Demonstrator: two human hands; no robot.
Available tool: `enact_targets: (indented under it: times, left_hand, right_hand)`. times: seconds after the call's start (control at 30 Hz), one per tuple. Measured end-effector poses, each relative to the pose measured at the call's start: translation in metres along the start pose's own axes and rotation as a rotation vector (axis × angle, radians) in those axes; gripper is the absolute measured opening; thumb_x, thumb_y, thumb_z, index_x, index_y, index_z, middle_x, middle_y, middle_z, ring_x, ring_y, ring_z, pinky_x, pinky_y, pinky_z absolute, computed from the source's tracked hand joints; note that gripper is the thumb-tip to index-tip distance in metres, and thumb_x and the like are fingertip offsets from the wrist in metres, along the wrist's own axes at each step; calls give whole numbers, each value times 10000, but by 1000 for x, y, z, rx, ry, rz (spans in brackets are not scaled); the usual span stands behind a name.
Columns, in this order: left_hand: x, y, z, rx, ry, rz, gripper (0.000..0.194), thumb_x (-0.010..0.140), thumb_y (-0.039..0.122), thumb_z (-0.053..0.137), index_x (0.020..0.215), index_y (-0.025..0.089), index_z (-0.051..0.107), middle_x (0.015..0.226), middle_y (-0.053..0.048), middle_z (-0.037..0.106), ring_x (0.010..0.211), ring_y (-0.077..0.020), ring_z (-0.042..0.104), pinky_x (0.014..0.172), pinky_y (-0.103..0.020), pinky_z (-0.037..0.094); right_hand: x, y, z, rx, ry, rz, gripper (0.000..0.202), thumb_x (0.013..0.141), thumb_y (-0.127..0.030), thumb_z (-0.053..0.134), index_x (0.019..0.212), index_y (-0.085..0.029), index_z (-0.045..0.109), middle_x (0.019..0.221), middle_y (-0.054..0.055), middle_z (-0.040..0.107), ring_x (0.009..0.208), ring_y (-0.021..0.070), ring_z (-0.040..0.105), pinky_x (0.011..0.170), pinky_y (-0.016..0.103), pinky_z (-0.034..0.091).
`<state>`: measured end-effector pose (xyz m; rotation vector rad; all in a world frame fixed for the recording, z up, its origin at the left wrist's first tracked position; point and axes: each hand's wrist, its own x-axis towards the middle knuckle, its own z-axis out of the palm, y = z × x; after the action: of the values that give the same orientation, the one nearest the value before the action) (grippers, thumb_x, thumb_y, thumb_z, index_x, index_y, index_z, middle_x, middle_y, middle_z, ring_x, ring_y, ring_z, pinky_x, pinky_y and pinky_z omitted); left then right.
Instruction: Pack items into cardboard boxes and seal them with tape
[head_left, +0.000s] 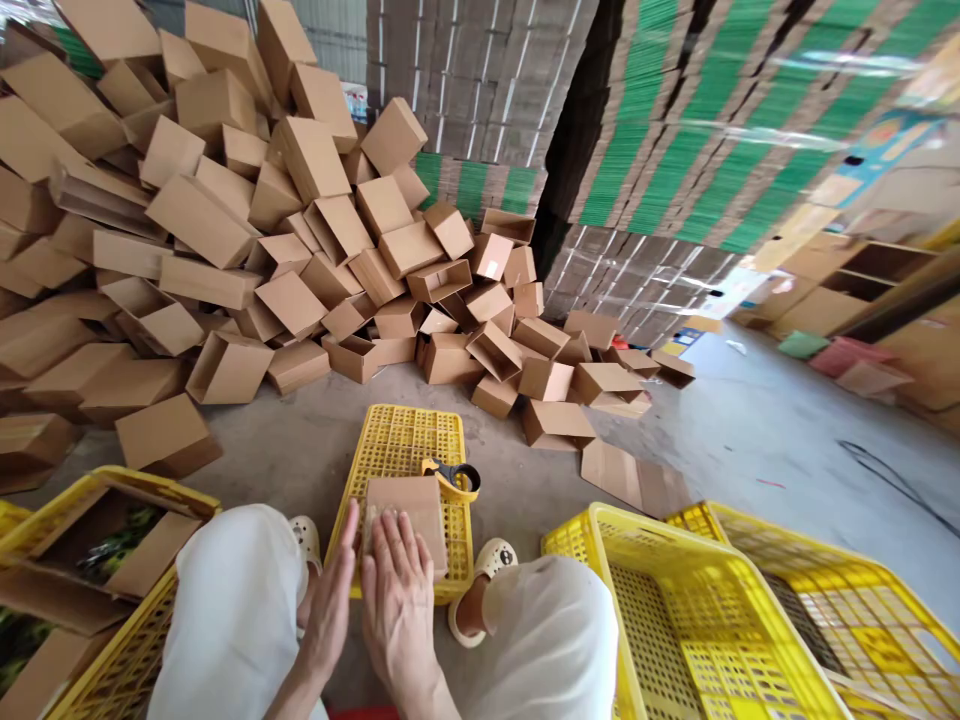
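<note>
A small closed cardboard box (421,505) lies on an upturned yellow crate (405,430) between my knees. My right hand (401,600) rests flat on the near part of the box, its fingers stretched out. Upright at the box's left side is my left hand (332,590), fingers straight, with nothing held in it. Just beyond the box's right corner, a yellow and black tape dispenser (452,480) sits on the crate.
A large heap of cardboard boxes (300,230) spreads beyond the crate. Yellow baskets (660,600) stand at the right. At the left, another yellow basket (142,640) holds open boxes with dark green contents. Stacked flat cardboard (675,120) rises behind.
</note>
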<state>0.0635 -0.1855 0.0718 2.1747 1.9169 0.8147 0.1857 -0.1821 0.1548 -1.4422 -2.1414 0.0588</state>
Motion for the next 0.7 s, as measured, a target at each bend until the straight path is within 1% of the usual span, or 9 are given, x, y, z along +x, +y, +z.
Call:
enact_targets:
  times: [0.1, 0.17, 0.27, 0.33, 0.37, 0.43, 0.53, 0.6, 0.7]
  left_hand:
    - [-10, 12, -15, -46, 32, 73, 643, 1123, 336, 269, 1748, 277, 131, 1709, -56, 451, 1582, -231, 420, 1251, -407, 454]
    - [-9, 17, -25, -69, 54, 124, 681, 1121, 388, 365, 1748, 273, 124, 1730, -76, 410, 1583, -258, 419, 1246, -423, 461]
    - [4, 15, -40, -71, 49, 230, 774, 1074, 461, 548, 1737, 269, 197, 1718, -98, 430, 1572, -298, 437, 1242, -438, 468]
    - [17, 14, -46, -48, 24, 282, 764, 1064, 445, 578, 1728, 271, 243, 1702, -98, 457, 1569, -302, 442, 1251, -442, 458]
    - [23, 15, -48, -36, 13, 294, 737, 1070, 409, 568, 1725, 268, 260, 1699, -98, 461, 1573, -301, 436, 1257, -449, 452]
    - [33, 19, -47, -13, -2, 299, 694, 1070, 308, 540, 1716, 260, 291, 1710, -97, 442, 1587, -302, 410, 1266, -476, 440]
    - [38, 25, -40, 15, 2, 302, 663, 1041, 216, 548, 1681, 255, 378, 1717, -100, 427, 1581, -320, 418, 1264, -551, 434]
    - [36, 26, -36, 11, 16, 326, 603, 1041, 193, 545, 1635, 258, 462, 1680, -97, 488, 1537, -310, 490, 1254, -563, 452]
    - [30, 23, -33, -31, 61, 376, 513, 1054, 172, 518, 1557, 262, 565, 1558, -81, 633, 1423, -262, 621, 1227, -501, 506]
  right_hand:
    - [-4, 18, -17, 46, -54, -130, 640, 1066, -257, 459, 1696, -220, 355, 1615, 112, 564, 1541, 270, 482, 1248, 466, 448]
    - [-7, 38, -33, 53, -103, -199, 664, 1053, -278, 490, 1699, -217, 348, 1619, 119, 558, 1528, 287, 500, 1256, 500, 445]
    - [-12, 68, -49, 22, -96, -168, 659, 1047, -315, 566, 1678, -229, 401, 1634, 109, 542, 1528, 317, 495, 1248, 545, 460]
    - [-12, 80, -51, 11, -53, -111, 639, 1049, -311, 598, 1661, -226, 438, 1632, 111, 545, 1508, 320, 518, 1225, 529, 497]
    - [-12, 83, -50, 15, -35, -90, 620, 1050, -304, 605, 1648, -224, 462, 1620, 113, 559, 1496, 321, 531, 1212, 518, 515]
    - [-9, 81, -47, 46, -14, -75, 558, 1051, -288, 613, 1600, -222, 538, 1563, 112, 620, 1476, 324, 544, 1184, 502, 548]
    - [-5, 67, -46, 129, 5, -79, 434, 1065, -251, 582, 1493, -235, 653, 1389, 107, 731, 1404, 304, 595, 1127, 452, 597]
    - [-4, 58, -48, 190, 15, -71, 385, 1090, -235, 529, 1437, -258, 693, 1264, 99, 768, 1291, 276, 661, 1076, 414, 622]
    - [-3, 53, -53, 234, -1, -42, 388, 1112, -247, 481, 1440, -295, 683, 1176, 89, 773, 1128, 256, 711, 999, 401, 643]
